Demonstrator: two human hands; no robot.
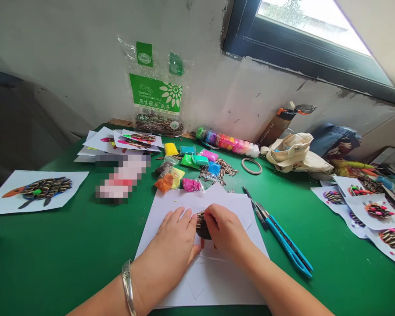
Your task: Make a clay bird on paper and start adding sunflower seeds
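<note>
A white sheet of paper lies before me with a small dark clay shape on it, partly covered with striped sunflower seeds. Short orange bits stick out below the shape. My left hand rests flat on the paper at the shape's left edge, fingers stretched out, a silver bangle on the wrist. Over the shape's right side, my right hand is closed in a pinch. Whatever its fingertips hold is hidden. Past the paper's top edge are packets of coloured clay and a pile of loose sunflower seeds.
Blue tweezers and a dark pen lie right of the paper. Finished seed pictures lie at left and right. A seed bag, clay tubs, tape ring, bottle and cloth bag line the wall.
</note>
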